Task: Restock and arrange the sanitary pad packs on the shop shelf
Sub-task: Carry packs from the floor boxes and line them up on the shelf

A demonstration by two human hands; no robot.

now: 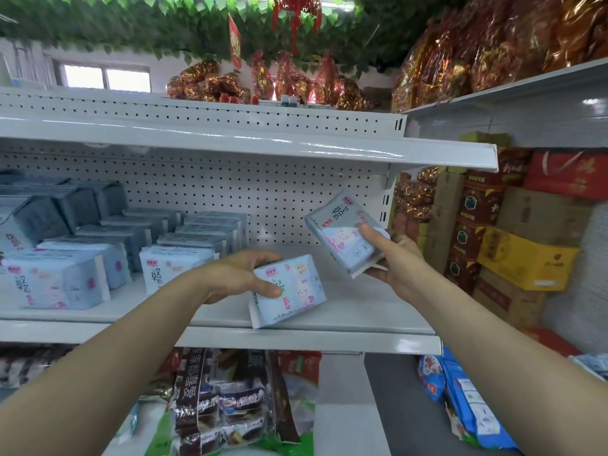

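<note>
Two packs are in your hands. Your left hand (237, 274) curls its fingers over the top and its thumb across the face of one pad pack (297, 296), which sits tilted at the near edge of the middle shelf (362, 311), apparently touching the board. Your right hand (394, 258) grips a second pack (342, 225) by its lower corner, thumb on the printed face, held in the air above the bare right stretch of the shelf and tipped over to the left. The stocked rows (177, 264) stand left of both hands, running from near to far. Your left-hand pack is the closer one, just right of the nearest row with open board between. Its long side lies slanted, so you will likely need to square it to the shelf edge before sliding it left.
</note>
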